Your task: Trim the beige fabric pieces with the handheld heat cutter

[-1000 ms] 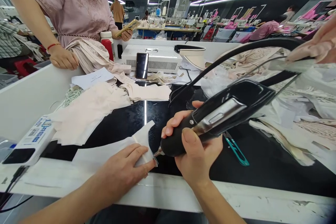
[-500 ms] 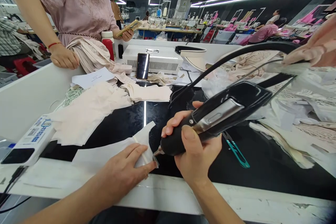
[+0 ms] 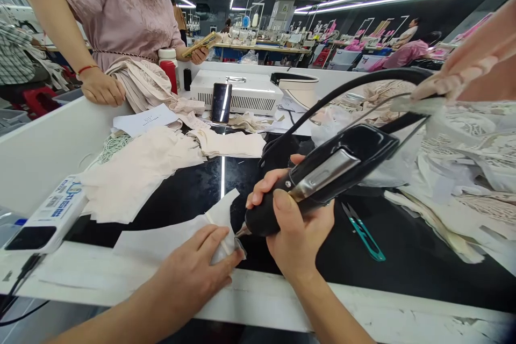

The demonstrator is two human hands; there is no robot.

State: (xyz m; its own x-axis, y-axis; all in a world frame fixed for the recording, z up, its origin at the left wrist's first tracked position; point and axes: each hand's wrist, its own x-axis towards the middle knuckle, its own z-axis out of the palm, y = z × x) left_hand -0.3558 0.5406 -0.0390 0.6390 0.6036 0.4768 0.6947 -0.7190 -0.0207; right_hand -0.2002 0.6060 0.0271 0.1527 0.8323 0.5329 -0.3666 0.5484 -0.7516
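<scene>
My right hand (image 3: 296,231) is wrapped round a black corded hand tool (image 3: 318,183) that looks like a welding gun, with a long metal lever along its body. Its pointed metal tip (image 3: 242,231) is at the edge of a white fabric piece (image 3: 161,236), close to my left fingertips; whether it touches cannot be told. My left hand (image 3: 197,269) holds that piece down at its right end, fingers and thumb pressed together on it. A narrow pale strip (image 3: 212,219) crosses the fabric and runs under my fingers. A small clear corner shows beside the thumb.
Teal thread snips (image 3: 365,234) lie right of my right hand. Pale fabric pieces (image 3: 137,172) are stacked left; lace heaps (image 3: 463,161) lie right. Behind stand a phone (image 3: 221,102) and vented white box (image 3: 237,91). A co-worker (image 3: 121,21) leans at the left wall. Another hand (image 3: 463,72) reaches in near the cable.
The tool's rear end and the hand near the cable have shifted left and slightly down. My left hand stays on the fabric, and the tip stays at its edge. The view has shifted slightly.
</scene>
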